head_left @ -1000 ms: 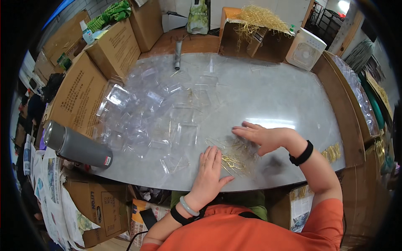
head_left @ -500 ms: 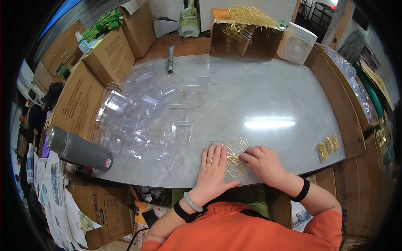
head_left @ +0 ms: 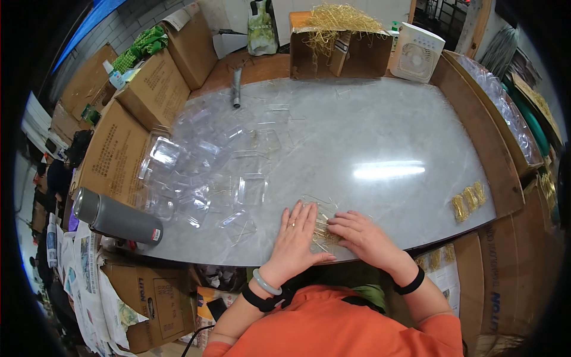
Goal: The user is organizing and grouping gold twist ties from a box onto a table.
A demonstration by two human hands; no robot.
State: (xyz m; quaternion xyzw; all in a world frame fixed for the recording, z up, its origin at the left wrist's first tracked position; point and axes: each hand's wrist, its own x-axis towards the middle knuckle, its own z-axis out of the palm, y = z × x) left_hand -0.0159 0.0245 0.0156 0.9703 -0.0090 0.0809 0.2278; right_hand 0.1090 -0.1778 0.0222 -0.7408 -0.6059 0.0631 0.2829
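Note:
Near the table's front edge, a loose pile of thin gold wire pieces (head_left: pixel 322 233) lies between my two hands. My left hand (head_left: pixel 298 235) rests flat along the pile's left side, its fingers stretched out and its thumb pointing right. On the other side my right hand (head_left: pixel 364 238) lies low, fingers extended toward the left and touching the wires. Neither hand appears to grip anything. What is under the right palm is hidden. Several tied bundles of gold wire (head_left: pixel 468 201) sit at the table's right edge.
Clear plastic trays (head_left: pixel 202 154) cover the left part of the grey table (head_left: pixel 333 137). A grey bottle (head_left: pixel 122 220) lies at the left edge. Far back stand a cardboard box with gold wire (head_left: pixel 297 62) and a white fan (head_left: pixel 417 53). Cardboard walls (head_left: pixel 476 131) border the right.
My right hand has gone from pinching at the wires to lying with its fingers extended over them. My left hand stays flat by the pile. The whole view has shifted slightly.

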